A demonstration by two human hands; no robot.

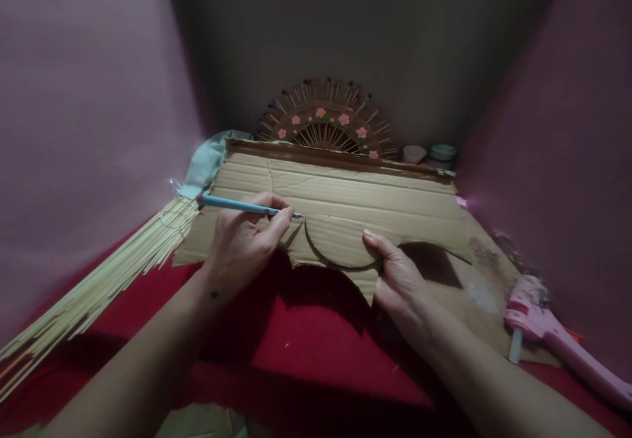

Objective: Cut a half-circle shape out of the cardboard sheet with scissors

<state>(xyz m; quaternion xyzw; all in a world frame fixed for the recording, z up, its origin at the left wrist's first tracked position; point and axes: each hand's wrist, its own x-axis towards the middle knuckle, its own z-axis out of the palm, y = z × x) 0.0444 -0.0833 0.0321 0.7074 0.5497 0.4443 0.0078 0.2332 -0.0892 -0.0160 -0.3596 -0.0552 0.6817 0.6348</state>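
Note:
A large piece of corrugated cardboard (345,194) with curved cut-outs along its near edge is tilted up in front of me. My left hand (249,234) grips a light blue pen (237,205), whose tip is at the cardboard near the upper end of a dark curved line. My right hand (397,270) pinches the near edge of the cardboard, thumb on top and fingers hidden beneath. The dark curve runs from the pen tip down and right toward my right thumb.
A bundle of thin sticks (113,273) lies at the left on red cloth (306,346). A flowered fan-shaped piece (326,118) stands behind, beside two small tubs (442,153). At the right is a pink glue gun (538,313).

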